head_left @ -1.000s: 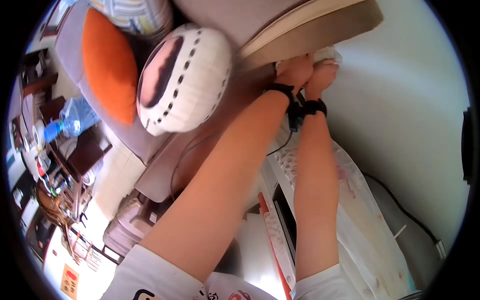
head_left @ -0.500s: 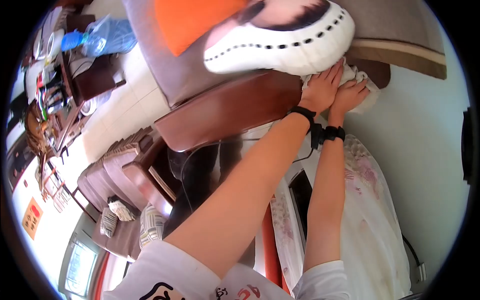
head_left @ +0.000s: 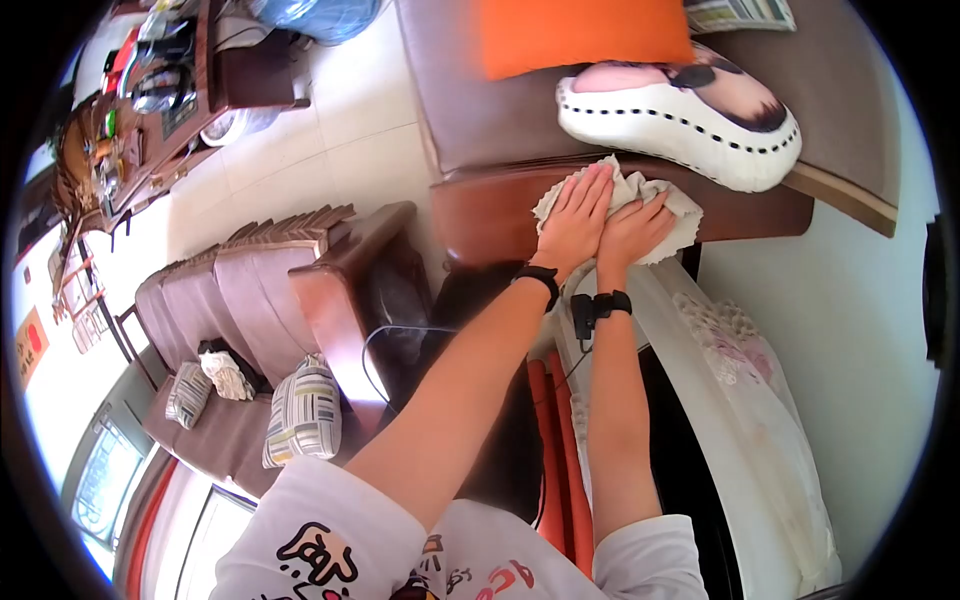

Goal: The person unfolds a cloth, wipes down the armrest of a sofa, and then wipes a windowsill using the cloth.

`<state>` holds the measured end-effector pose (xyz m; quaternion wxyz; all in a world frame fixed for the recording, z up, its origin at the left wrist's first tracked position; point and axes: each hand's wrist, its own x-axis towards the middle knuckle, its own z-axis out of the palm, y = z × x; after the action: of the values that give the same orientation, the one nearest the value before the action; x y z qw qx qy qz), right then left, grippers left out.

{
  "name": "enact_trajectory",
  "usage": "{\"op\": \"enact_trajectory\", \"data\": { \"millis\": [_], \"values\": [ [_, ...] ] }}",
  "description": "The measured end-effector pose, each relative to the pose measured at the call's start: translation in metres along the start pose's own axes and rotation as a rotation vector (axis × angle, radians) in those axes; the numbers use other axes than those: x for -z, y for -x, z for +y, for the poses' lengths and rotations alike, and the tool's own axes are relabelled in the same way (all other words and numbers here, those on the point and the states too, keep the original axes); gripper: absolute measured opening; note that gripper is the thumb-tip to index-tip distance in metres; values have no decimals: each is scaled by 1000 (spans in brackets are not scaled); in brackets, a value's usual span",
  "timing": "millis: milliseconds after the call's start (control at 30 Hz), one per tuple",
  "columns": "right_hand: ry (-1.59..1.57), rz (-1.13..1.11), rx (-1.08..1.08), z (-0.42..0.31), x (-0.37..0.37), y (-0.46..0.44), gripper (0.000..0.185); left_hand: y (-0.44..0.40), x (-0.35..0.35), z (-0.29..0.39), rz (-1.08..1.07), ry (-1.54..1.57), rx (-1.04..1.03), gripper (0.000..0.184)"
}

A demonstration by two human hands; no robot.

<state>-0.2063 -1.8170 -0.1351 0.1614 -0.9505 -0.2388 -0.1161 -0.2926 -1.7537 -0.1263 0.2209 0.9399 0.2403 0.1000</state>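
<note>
A pale, crumpled cloth [head_left: 683, 212] with a scalloped edge lies on the brown wooden armrest [head_left: 485, 215] of a sofa. My left hand [head_left: 574, 222] rests flat on the cloth's left part, its fingers stretched out and pointing away from me. Right beside it, my right hand [head_left: 632, 232] presses on the cloth with fingers extended, the material bunched around their tips. Both palms face down and are hidden. Just beyond the hands, on the sofa seat, sits a white cushion [head_left: 680, 135] with a black dashed line, next to an orange cushion [head_left: 585, 38].
Below the armrest, a white floral cover [head_left: 745, 350] drapes along the wall side. A thin cable [head_left: 372, 345] loops at left. Another sofa [head_left: 235, 285] with striped pillows [head_left: 303, 410] stands left. A cluttered table [head_left: 150, 130] and a blue plastic container [head_left: 325, 15] are farther off.
Both hands have slid left along the armrest with the cloth, away from the wall end. The view has shifted and drawn back, so the cushions appear farther right and smaller.
</note>
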Motion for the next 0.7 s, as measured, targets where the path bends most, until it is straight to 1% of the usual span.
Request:
{"op": "enact_trajectory", "data": {
  "millis": [133,233,267,367,400,433,500,533,600,633,700],
  "values": [
    [-6,-73,84,-62,-4,42,50,50,25,-50,61,-12,120,55],
    [-40,-141,214,-112,-9,71,52,86,53,-87,35,-60,259,55],
    [-30,-168,254,-132,-7,77,50,96,64,-96,14,-117,301,56],
    [-128,-126,507,-169,-16,87,45,120,88,-110,0,-195,485,59],
    [-160,-168,572,-172,-21,88,38,128,78,-111,-35,20,613,63],
    [-185,-209,615,-173,-25,90,37,130,75,-105,25,100,770,60],
    [-232,-284,725,-178,-30,91,36,129,88,-107,-282,324,943,48],
    [-237,-324,754,-185,-22,92,33,137,101,-114,-287,389,950,44],
    [-260,-529,738,-199,2,93,30,152,117,-122,-269,533,946,37],
    [-258,-630,734,-209,16,89,29,163,125,-134,-256,682,899,34],
    [-395,-638,816,-229,45,84,28,172,151,-150,-313,710,899,36]
  ]
}}
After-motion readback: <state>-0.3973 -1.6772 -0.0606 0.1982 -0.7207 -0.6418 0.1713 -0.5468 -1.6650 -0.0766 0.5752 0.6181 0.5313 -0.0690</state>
